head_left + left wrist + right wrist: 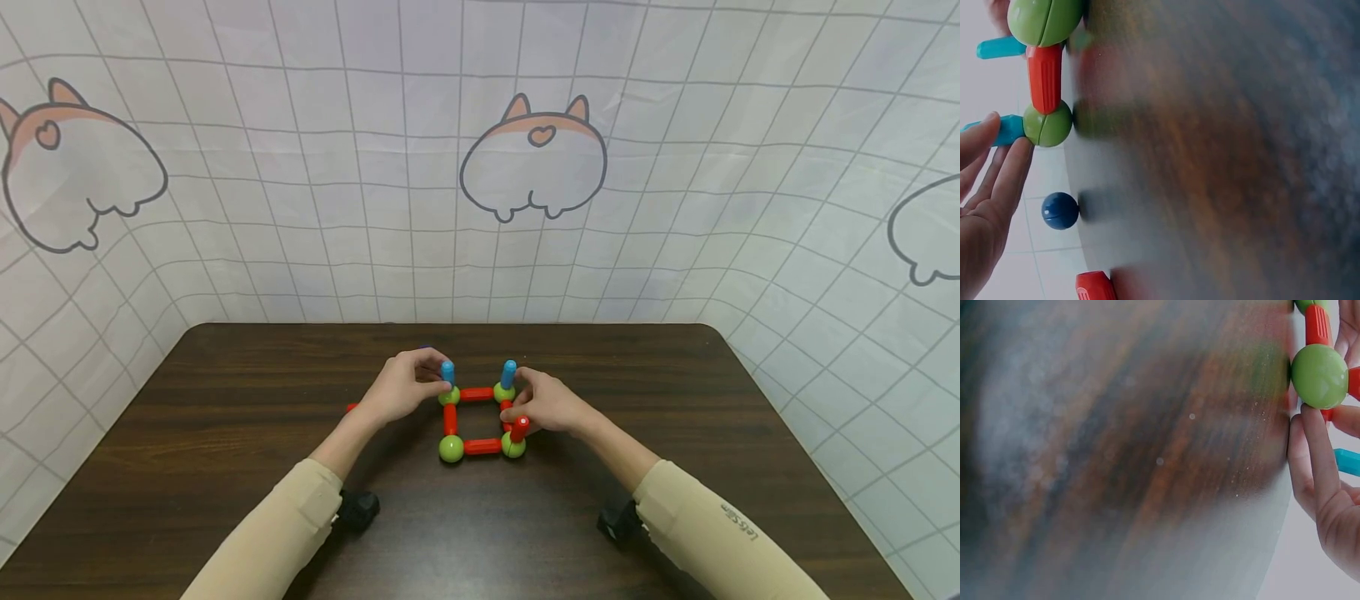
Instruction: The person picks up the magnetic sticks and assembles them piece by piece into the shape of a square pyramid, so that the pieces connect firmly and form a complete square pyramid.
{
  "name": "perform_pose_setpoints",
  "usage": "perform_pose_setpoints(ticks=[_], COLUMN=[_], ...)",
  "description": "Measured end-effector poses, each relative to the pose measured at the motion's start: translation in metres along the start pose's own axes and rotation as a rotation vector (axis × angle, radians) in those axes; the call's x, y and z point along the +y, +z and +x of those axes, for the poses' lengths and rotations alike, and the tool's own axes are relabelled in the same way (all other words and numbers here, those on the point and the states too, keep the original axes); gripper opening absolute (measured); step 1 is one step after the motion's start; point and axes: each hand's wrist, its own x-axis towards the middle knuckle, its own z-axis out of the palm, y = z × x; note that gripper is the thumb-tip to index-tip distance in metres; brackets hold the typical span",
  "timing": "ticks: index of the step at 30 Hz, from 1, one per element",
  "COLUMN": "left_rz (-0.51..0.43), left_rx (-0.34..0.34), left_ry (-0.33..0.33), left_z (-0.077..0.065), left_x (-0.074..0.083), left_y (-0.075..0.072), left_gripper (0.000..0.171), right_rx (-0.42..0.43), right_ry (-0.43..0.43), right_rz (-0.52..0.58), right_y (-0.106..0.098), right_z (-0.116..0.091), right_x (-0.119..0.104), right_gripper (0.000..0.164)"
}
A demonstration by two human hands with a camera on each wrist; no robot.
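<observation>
Pinching the far-left blue rod (447, 372) by its green ball (450, 397), my left hand (401, 387) clamped. My right hand (552, 404) grips the right-side red rod (506, 406). Ball-and-rod square (482, 447) on brown table (480, 533), between hands. Navy ball (1060, 210) beyond left hand; loose red piece (1094, 285) farther left.

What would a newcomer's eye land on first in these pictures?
Probably the squarish frame of red plastic-looking rods and round green balls on the dark brown wood-grain table, between the left hand and right hand. Two bright blue rods stand up from its far corners, the left hand pinching one. Behind, large cartoon animal rumps decorate the white gridded backdrop.
</observation>
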Motion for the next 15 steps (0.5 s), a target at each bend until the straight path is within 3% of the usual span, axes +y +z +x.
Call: perform_pose_setpoints(ticks=[8, 15], left_rz=[-0.027, -0.032], left_rx=[-0.002, -0.024], left_ry=[-0.003, 0.001], left_z=[0.0001, -0.0027], left_x=[-0.0004, -0.0023], left_y=[-0.0008, -0.0054], left_gripper=[0.028, 0.032], right_rx=[0.013, -0.023], right_ry=[-0.004, 0.019], right_rz=[-0.052, 0.115], right_y=[0.0001, 0.0002], right_z=[-0.0006, -0.0051], right_x=[-0.0006, 0.0005], right_gripper=[0.081, 0.085])
